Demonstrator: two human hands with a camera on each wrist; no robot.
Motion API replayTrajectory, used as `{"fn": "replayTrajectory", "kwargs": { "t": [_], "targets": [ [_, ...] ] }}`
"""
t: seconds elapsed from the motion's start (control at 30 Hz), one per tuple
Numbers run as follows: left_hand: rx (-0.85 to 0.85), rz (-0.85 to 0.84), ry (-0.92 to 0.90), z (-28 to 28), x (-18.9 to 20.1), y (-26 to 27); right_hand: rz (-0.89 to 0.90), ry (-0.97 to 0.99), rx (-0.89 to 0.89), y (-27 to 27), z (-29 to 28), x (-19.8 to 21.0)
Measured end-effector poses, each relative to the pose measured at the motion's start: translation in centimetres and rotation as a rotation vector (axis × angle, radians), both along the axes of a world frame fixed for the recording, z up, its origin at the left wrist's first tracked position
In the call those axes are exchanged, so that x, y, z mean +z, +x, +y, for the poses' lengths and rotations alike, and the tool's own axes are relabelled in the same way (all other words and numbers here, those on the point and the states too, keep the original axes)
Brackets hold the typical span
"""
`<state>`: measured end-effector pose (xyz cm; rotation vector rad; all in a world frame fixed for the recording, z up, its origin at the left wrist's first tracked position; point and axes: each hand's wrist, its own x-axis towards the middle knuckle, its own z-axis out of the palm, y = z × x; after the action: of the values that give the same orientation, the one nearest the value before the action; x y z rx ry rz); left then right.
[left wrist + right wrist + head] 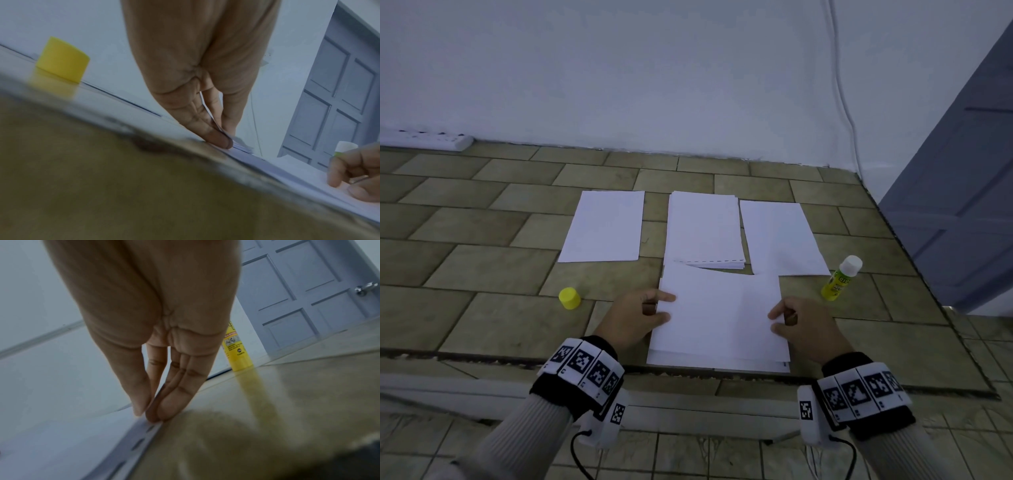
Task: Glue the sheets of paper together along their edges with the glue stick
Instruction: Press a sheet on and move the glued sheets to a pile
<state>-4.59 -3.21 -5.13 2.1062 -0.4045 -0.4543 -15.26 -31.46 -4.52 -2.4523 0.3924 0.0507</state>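
On a tiled floor [482, 267] by a white wall [654, 68] and grey door [962, 192], the left hand [635, 317] and right hand [804, 329] each pinched the paper stack's [719, 318] side edges.

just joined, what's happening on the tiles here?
A person is handling paper on a tiled ledge. Both hands hold the nearest sheets: the left hand pinches their left edge, the right hand pinches the right edge. Three more lots of paper lie behind: a single sheet, a stack and another sheet. The glue stick stands untouched to the right, its yellow cap off to the left.
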Motion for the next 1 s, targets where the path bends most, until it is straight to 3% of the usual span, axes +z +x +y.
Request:
{"fn": "replayTrajectory", "kwargs": {
  "t": [0.4,1.0],
  "targets": [
    [-0.014,-0.053,0.015,1.0,-0.3,-0.1,-0.063,0.024,0.036,-0.7,0.3,0.6],
    [-0.020,-0.117,0.092,1.3,-0.8,-0.3,-0.012,0.042,0.020,-1.1,0.2,-0.3]
  ]
}}
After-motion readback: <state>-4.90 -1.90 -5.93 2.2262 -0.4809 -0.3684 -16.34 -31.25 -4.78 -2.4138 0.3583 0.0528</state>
